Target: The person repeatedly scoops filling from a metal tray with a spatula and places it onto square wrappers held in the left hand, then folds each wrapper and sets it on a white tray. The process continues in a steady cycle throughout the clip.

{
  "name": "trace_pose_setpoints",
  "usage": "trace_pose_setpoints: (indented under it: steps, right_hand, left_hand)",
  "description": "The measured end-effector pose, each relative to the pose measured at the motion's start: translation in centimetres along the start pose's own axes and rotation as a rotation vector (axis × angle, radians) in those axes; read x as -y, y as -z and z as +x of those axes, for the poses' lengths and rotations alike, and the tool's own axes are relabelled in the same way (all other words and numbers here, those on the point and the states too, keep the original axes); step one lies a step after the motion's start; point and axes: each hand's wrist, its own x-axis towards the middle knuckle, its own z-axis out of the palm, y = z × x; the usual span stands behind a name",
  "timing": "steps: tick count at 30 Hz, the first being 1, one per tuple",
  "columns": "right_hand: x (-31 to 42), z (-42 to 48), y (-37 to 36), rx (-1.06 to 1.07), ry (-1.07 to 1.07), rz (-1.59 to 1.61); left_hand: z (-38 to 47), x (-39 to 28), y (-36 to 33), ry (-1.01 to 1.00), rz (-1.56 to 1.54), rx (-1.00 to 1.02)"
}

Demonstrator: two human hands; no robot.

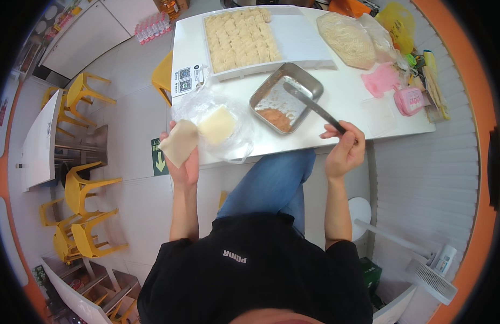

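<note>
A square dough wrapper [180, 141] lies across the palm and fingers of my left hand [188, 168], just off the table's front edge. Beside it, a pale stack of wrappers [218, 124] rests on a crumpled clear plastic bag [240, 139]. My right hand [346, 149] grips the dark end of a flat metal spatula [310, 103]. The blade's far end reaches over a rectangular steel pan [319, 87]. Pinkish-brown minced filling [276, 118] is heaped in the pan's near-left corner, with smears along the wall. No filling is visible on the wrapper.
Rows of folded dumplings [242, 40] cover the left part of a white tray [304, 42] behind the pan. Bagged noodles [347, 40], a pink pouch [408, 100] and a yellow plastic bag [397, 26] line the right side. Yellow stools [82, 188] stand on the floor to the left.
</note>
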Motion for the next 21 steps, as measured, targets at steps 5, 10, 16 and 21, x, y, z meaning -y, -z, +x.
trace_pose_setpoints:
  steps: [5, 10, 16, 21]
  right_hand:
    - [-0.8, -0.3, 0.4, 0.038, -0.042, -0.114]
    - [-1.5, -0.4, 0.7, 0.040, -0.067, -0.143]
    - [-2.0, -0.4, 0.4, 0.114, -0.135, -0.184]
    - [-2.6, -0.8, -0.5, 0.176, -0.114, -0.289]
  left_hand:
    - [1.1, 1.6, -1.5, 0.316, -0.696, 0.007]
    - [2.5, 3.1, -3.7, 0.492, -0.723, -0.294]
    - [2.9, 2.9, -5.7, 0.490, -0.475, -0.022]
    - [2.7, 5.0, -6.2, 0.397, -0.143, -0.084]
